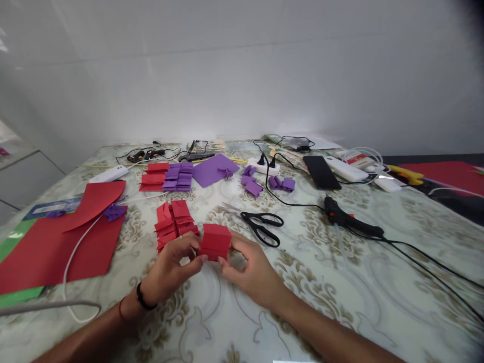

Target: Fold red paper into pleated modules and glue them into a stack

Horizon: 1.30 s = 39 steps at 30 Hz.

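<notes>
Between my two hands is a folded red paper piece (215, 241), raised a little over the tablecloth. My left hand (172, 267) pinches its left edge with thumb and fingers. On its right side, my right hand (251, 267) grips it the same way. Just beyond my left hand lies a group of folded red paper pieces (170, 219), partly covered by my fingers. Black-handled scissors (262, 222) rest beyond my right hand, blades slightly apart and pointing left.
Red sheets (86, 247) lie at the left. Purple folded pieces (177, 176) and a purple sheet (214, 169) sit farther back. A black glue gun (351, 222) trails cables on the right. A phone (321, 171) lies near a white power strip (264, 166).
</notes>
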Tool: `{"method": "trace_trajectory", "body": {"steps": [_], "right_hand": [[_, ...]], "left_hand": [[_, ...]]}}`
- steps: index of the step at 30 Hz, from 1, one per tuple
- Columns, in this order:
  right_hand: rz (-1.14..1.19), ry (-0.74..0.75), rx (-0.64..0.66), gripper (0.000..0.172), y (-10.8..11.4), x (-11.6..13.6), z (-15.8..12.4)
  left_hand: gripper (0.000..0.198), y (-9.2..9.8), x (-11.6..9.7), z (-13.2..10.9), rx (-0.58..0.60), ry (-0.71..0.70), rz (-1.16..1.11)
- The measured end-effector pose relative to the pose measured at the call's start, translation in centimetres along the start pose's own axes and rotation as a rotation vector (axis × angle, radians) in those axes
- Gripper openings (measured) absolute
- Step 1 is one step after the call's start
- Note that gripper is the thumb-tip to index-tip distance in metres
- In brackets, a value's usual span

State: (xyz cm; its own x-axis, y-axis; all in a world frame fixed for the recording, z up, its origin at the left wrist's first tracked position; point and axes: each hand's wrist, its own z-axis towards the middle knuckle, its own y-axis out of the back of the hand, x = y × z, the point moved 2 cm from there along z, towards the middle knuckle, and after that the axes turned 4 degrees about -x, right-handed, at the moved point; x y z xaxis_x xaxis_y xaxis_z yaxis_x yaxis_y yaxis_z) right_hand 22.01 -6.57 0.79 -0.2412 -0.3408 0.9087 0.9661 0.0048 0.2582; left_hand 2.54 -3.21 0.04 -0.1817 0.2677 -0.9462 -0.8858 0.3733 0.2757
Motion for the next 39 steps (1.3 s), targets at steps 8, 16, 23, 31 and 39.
{"method": "trace_trajectory", "body": {"steps": [8,16,23,31,39], "right_hand": [[0.048,-0.003,-0.016,0.009,-1.2,-1.2,-0.6],[-0.007,-0.013,0.02,0.009,-1.3,-1.7,-1.9],[-0.079,0.117,0.043,0.018,0.3,-0.8,-2.0],[-0.091,0.146,0.061,0.017,0.0,-0.4,-1.5],[0.181,-0.148,0.068,0.011,-1.1,-1.3,-1.0]], "left_hand": [[0.021,-0.7,0.4,-0.2,0.065,0.066,0.033],[0.012,-1.1,-0.6,0.0,0.164,0.049,0.124],[0.019,-0.5,-0.8,-0.6,0.136,0.021,0.138],[0.019,0.0,-0.6,-0.4,0.114,-0.072,0.162],[0.02,-0.3,-0.5,-0.8,0.051,0.045,0.057]]}}
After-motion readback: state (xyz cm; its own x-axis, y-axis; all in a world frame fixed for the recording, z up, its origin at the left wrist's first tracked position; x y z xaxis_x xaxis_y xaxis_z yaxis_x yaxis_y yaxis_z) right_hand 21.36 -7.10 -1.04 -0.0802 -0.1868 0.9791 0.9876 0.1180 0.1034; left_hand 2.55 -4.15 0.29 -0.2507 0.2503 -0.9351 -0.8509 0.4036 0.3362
